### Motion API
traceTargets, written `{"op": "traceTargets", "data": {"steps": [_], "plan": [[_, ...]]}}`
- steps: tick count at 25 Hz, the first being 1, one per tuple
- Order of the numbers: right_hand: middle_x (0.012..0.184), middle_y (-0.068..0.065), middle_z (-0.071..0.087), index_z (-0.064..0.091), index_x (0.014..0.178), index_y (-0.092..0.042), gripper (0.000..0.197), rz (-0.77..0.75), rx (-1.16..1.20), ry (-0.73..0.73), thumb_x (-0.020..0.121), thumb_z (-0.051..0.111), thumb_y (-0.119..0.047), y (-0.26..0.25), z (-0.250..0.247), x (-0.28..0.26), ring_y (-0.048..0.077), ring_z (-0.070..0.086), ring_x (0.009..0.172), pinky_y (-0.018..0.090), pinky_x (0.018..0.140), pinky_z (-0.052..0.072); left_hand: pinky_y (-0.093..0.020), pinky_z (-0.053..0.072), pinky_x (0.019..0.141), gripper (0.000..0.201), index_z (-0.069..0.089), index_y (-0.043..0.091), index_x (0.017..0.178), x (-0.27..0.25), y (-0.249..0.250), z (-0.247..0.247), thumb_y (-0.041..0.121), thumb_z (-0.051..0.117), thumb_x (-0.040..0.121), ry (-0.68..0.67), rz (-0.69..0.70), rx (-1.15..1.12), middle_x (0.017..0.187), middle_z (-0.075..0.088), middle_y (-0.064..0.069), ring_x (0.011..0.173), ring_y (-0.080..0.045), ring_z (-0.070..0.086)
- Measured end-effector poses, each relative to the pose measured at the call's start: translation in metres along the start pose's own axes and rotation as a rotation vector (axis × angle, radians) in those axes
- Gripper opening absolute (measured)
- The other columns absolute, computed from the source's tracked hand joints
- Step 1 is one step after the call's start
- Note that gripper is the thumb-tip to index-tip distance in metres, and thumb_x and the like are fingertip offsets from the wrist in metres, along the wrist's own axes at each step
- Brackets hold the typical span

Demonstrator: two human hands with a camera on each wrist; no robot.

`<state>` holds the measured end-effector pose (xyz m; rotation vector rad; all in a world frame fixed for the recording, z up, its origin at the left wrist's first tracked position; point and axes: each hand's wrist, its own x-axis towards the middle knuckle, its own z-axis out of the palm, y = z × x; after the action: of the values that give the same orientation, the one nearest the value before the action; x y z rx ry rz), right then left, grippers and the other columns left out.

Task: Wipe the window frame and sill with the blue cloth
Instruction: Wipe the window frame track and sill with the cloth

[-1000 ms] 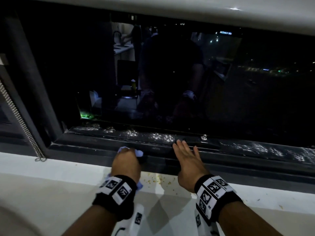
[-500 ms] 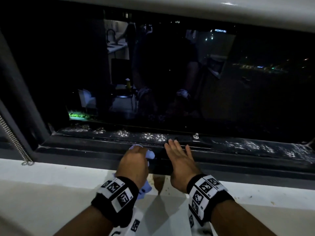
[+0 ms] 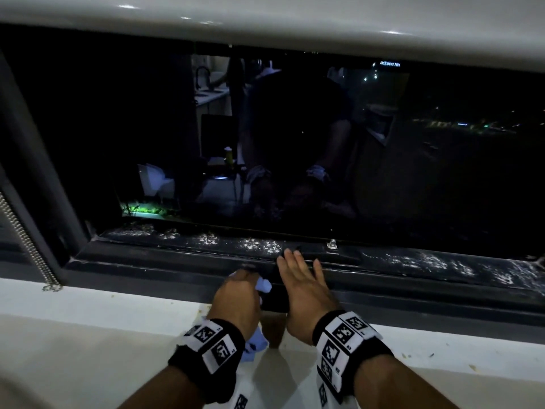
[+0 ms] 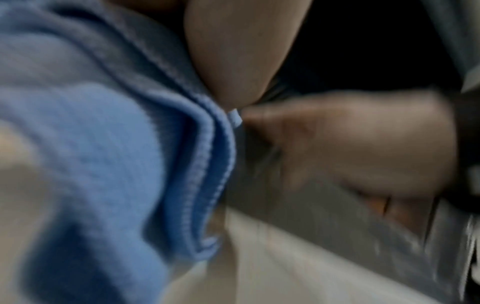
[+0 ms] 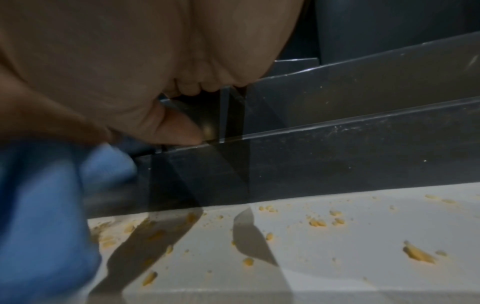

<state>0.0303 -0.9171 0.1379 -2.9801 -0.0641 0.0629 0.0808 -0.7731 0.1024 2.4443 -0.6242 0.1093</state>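
Along the lower rail of the window frame (image 3: 182, 270), we have slid our left hand (image 3: 236, 296), clenched around the blue cloth (image 3: 263, 285), rightward until it sits just beside our right hand (image 3: 306, 293), which rests flat and released on the rail. That stretch looks wiped; the crumbs (image 5: 322, 222) on the sill (image 3: 88, 308) likely remain.

left hand (image 3: 236, 299) on window frame (image 3: 165, 270), gripping cloth (image 3: 263, 285) | right hand (image 3: 303, 287) just right of it, flat on frame | sill (image 3: 88, 314) before frame, crumbs (image 5: 317, 222) on it | glass (image 3: 295, 143) behind frame | chain (image 3: 26, 240) far left
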Motion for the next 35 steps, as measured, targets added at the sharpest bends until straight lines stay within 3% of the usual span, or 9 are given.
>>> {"op": "traceTargets", "data": {"steps": [3, 6, 13, 18, 23, 26, 30, 33, 35], "plan": [[0.155, -0.001, -0.023, -0.011, 0.149, -0.017, 0.099, -0.023, 0.003, 0.002, 0.081, 0.057, -0.041, 0.004, 0.003, 0.002, 0.015, -0.024, 0.141, 0.041, 0.114, -0.018, -0.041, 0.053, 0.082, 0.036, 0.067, 0.006, 0.103, -0.009, -0.002, 0.017, 0.002, 0.068, 0.067, -0.097, 0.030, 0.024, 0.107, 0.064, -0.016, 0.095, -0.038, 0.063], [0.149, -0.008, -0.027, -0.012, 0.148, -0.017, 0.103, -0.043, -0.020, 0.007, 0.080, 0.062, -0.037, 0.006, 0.002, 0.001, 0.015, -0.024, 0.141, 0.040, 0.111, -0.021, -0.031, 0.045, 0.094, 0.031, 0.063, 0.017, 0.115, -0.017, 0.001, -0.002, 0.014, 0.059, 0.085, -0.122, -0.012, -0.031, 0.125, 0.058, -0.005, 0.113, -0.027, 0.055], [0.156, -0.002, -0.023, -0.013, 0.148, -0.020, 0.100, -0.007, -0.002, 0.053, 0.075, 0.054, -0.010, 0.000, 0.005, -0.002, 0.009, -0.027, 0.138, 0.036, 0.109, -0.023, -0.028, 0.037, 0.097, 0.051, 0.058, 0.020, 0.122, -0.053, -0.020, -0.025, 0.038, 0.036, 0.079, -0.017, -0.054, -0.149, 0.132, 0.053, -0.003, 0.121, -0.027, 0.050], [0.156, 0.000, -0.021, -0.013, 0.148, -0.017, 0.091, 0.060, -0.063, 0.063, 0.079, 0.047, -0.011, -0.006, 0.005, -0.001, 0.011, -0.024, 0.140, 0.037, 0.113, -0.018, -0.035, 0.047, 0.082, 0.059, 0.060, 0.016, 0.116, -0.036, -0.075, -0.081, 0.047, 0.030, 0.077, 0.255, -0.032, 0.000, 0.116, 0.058, -0.011, 0.100, -0.033, 0.060], [0.148, 0.010, 0.037, 0.041, 0.139, -0.008, 0.066, 0.062, -0.185, 0.212, 0.080, 0.036, -0.037, -0.047, 0.017, 0.015, 0.022, 0.032, 0.138, 0.034, 0.113, -0.006, -0.041, 0.050, 0.078, 0.045, 0.062, 0.030, 0.110, -0.004, -0.124, -0.139, 0.050, 0.034, 0.081, 0.314, -0.061, 0.155, 0.099, 0.069, -0.002, 0.095, -0.031, 0.061], [0.156, 0.005, 0.017, 0.025, 0.146, -0.011, 0.071, -0.005, -0.112, 0.271, 0.083, 0.023, -0.043, -0.080, 0.015, 0.034, 0.016, 0.008, 0.144, 0.033, 0.112, -0.010, -0.040, 0.049, 0.074, 0.037, 0.063, 0.017, 0.105, 0.012, -0.134, -0.176, 0.039, 0.042, 0.083, 0.320, -0.078, 0.140, 0.095, 0.070, -0.010, 0.090, -0.036, 0.062], [0.159, -0.001, 0.002, 0.011, 0.150, -0.018, 0.077, -0.008, -0.074, 0.250, 0.081, 0.008, -0.052, -0.109, 0.008, 0.061, 0.007, -0.014, 0.140, 0.031, 0.114, -0.014, -0.042, 0.050, 0.067, 0.018, 0.065, -0.003, 0.093, 0.073, -0.143, -0.205, -0.001, 0.057, 0.076, 0.438, 0.003, 0.248, 0.088, 0.065, -0.029, 0.080, -0.045, 0.062], [0.158, -0.005, 0.005, 0.012, 0.149, -0.021, 0.065, 0.021, 0.012, 0.256, 0.093, 0.032, -0.046, -0.126, -0.001, 0.076, 0.009, -0.008, 0.144, 0.030, 0.117, -0.009, -0.041, 0.040, 0.099, 0.029, 0.059, -0.004, 0.115, 0.117, -0.157, -0.185, 0.005, 0.052, 0.088, 0.018, -0.227, 0.246, 0.123, 0.056, -0.025, 0.114, -0.039, 0.053], [0.158, -0.007, 0.009, 0.014, 0.149, -0.023, 0.065, 0.047, 0.053, 0.275, 0.093, 0.040, -0.045, -0.129, -0.006, 0.083, 0.010, -0.001, 0.145, 0.029, 0.116, -0.006, -0.038, 0.043, 0.094, 0.032, 0.056, 0.005, 0.121, 0.116, -0.177, -0.169, 0.010, 0.049, 0.090, -0.146, -0.286, 0.438, 0.126, 0.055, -0.017, 0.113, -0.032, 0.054]]}}
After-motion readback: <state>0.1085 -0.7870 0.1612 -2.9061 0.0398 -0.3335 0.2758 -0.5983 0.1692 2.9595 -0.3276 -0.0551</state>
